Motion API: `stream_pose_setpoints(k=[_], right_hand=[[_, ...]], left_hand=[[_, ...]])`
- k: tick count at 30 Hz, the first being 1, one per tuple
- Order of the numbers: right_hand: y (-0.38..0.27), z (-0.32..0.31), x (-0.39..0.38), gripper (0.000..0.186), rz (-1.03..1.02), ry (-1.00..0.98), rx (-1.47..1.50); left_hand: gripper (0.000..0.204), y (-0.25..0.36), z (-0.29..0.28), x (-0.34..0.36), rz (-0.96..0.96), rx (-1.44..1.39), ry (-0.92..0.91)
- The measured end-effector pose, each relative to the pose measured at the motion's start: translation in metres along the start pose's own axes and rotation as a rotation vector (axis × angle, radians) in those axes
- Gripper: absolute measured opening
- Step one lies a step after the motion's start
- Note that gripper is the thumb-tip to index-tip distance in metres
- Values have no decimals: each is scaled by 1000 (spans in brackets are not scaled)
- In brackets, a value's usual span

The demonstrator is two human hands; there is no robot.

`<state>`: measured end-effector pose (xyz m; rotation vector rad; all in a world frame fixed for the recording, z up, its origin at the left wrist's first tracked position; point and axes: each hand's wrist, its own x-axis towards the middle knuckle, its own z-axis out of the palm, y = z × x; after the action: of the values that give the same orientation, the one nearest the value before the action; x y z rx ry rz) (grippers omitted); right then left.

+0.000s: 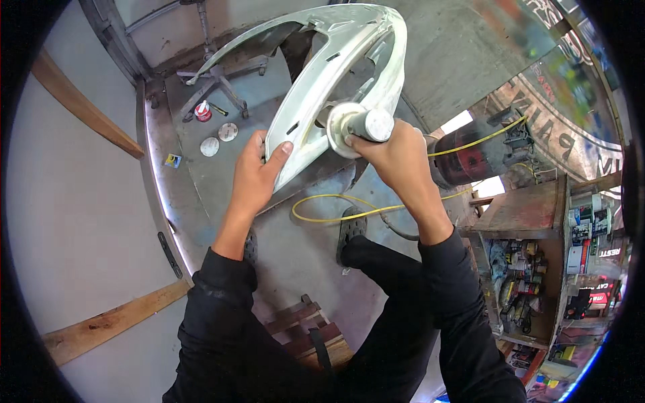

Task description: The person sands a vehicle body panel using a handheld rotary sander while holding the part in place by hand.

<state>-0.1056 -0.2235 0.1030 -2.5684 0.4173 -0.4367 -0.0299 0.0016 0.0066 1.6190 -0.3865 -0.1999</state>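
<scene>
My left hand (257,173) grips the near left edge of a large white curved fairing panel (304,93), thumb on top and the other fingers mostly hidden underneath. The panel stretches away from me, with long openings and a thin arm sweeping to the far left. My right hand (403,161) is closed around a round sander (373,125) that has a pale dusty disc and a short cylindrical body. Its disc is tilted against or just beside the panel's near right part; the exact contact is hidden.
A yellow hose (316,219) loops across the floor near my shoe, beside a dark red tank (463,158). A wooden cabinet (517,208) of cans stands right. Two round discs (209,146), a red can (203,111) and a wheeled stand (218,80) lie far left.
</scene>
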Motion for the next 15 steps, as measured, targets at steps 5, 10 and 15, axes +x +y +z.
stream_pose_setpoints(k=[5, 10, 15], right_hand=[[0, -15, 20, 45, 62, -5, -40], [-4, -6, 16, 45, -58, 7, -51], [6, -9, 17, 43, 3, 2, -98]], left_hand=[[33, 4, 4, 2, 9, 29, -20], [37, -8, 6, 3, 58, -20, 34], [37, -3, 3, 1, 45, 8, 46]])
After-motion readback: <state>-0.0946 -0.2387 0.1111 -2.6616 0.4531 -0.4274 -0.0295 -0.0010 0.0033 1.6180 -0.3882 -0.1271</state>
